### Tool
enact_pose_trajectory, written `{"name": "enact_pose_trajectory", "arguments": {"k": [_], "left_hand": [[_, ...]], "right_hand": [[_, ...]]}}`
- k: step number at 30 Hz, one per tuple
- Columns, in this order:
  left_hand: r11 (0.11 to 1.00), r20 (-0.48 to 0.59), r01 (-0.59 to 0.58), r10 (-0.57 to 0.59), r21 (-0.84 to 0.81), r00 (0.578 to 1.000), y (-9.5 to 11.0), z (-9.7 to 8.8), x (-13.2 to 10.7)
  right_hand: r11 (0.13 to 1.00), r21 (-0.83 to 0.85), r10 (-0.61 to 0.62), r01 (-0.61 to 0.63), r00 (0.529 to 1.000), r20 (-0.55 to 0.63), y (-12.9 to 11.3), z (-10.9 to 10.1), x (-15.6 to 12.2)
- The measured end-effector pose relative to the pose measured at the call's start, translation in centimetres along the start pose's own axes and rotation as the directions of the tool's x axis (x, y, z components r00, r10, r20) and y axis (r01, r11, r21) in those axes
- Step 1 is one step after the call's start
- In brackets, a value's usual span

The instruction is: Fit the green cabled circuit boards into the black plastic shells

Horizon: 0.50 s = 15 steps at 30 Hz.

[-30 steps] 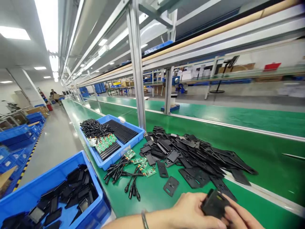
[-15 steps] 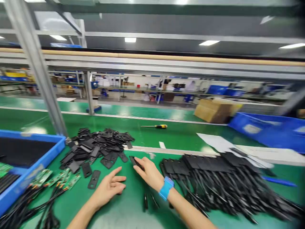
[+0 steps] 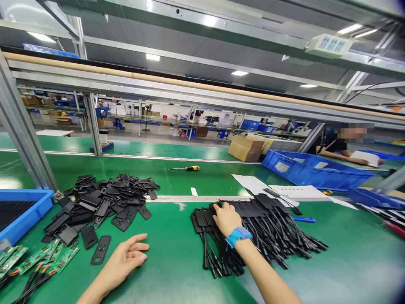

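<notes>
My left hand (image 3: pixel 128 259) hovers over the green bench with fingers apart and nothing in them. Close by on its left lies a flat black plastic cover (image 3: pixel 101 250) with cut-outs. My right hand (image 3: pixel 227 218), with a blue strap at the wrist, reaches onto a row of black cased cables (image 3: pixel 253 211). Its fingers are bent around one flat black case near the row's left part, which the hand mostly hides. Cables from the row trail toward me. Black plastic covers and shells (image 3: pixel 104 200) lie in a loose heap at the left.
Green circuit boards with wires (image 3: pixel 47 257) lie at the lower left, beside a blue tray (image 3: pixel 28 211). A screwdriver (image 3: pixel 185 168) rests beyond the metal strip. Papers (image 3: pixel 253 183), a blue pen (image 3: pixel 303 219), a blue bin (image 3: pixel 310 169) and a cardboard box (image 3: pixel 247 147) are right. A person sits far right.
My right hand has carried a black cased cable rightward from the middle of the bench to the row. The view has turned right; my left hand remains open near the loose covers.
</notes>
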<state>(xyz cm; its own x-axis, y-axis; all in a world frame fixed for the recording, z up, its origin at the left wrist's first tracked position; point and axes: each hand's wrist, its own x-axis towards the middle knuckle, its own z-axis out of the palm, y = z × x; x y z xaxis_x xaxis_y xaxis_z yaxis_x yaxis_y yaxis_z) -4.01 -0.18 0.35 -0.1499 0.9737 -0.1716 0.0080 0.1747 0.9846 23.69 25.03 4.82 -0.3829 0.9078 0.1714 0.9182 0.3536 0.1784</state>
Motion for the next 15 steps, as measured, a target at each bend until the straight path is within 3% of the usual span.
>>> {"name": "enact_pose_trajectory", "arguments": {"k": [3, 6, 9, 10, 12, 14, 15], "left_hand": [[1.0, -0.006, -0.009, 0.009, 0.015, 1.0, -0.1, 0.4, 0.1], [0.999, -0.043, -0.023, 0.025, 0.043, 0.999, 0.5, 1.1, -0.2], [0.949, -0.139, -0.04, 0.087, 0.312, 0.986, 2.6, 0.7, -1.4], [0.874, -0.179, -0.022, 0.124, 0.486, 0.976, 3.5, 0.1, -2.1], [0.617, -0.276, 0.128, 0.151, 0.776, 0.949, 5.5, -1.4, -3.9], [0.393, -0.416, 0.34, 0.128, 0.855, 0.9, 7.0, -3.4, -6.4], [0.332, -0.495, 0.437, 0.109, 0.836, 0.862, 7.3, -4.5, -7.7]], "right_hand": [[0.999, -0.021, -0.026, 0.025, 0.999, -0.029, -0.9, -0.1, -0.8], [0.975, 0.079, -0.206, 0.207, 0.978, -0.023, -3.8, -0.4, -1.9], [0.811, 0.355, -0.483, 0.465, 0.874, -0.042, -8.1, -0.8, -3.6], [0.722, 0.45, -0.564, 0.526, 0.824, -0.059, -9.6, -0.9, -4.3], [0.541, 0.595, -0.688, 0.594, 0.72, -0.092, -12.6, -1.2, -6.0], [0.389, 0.693, -0.769, 0.608, 0.628, -0.12, -15.1, -1.4, -7.6], [0.33, 0.727, -0.795, 0.602, 0.593, -0.13, -16.1, -1.3, -8.4]]}}
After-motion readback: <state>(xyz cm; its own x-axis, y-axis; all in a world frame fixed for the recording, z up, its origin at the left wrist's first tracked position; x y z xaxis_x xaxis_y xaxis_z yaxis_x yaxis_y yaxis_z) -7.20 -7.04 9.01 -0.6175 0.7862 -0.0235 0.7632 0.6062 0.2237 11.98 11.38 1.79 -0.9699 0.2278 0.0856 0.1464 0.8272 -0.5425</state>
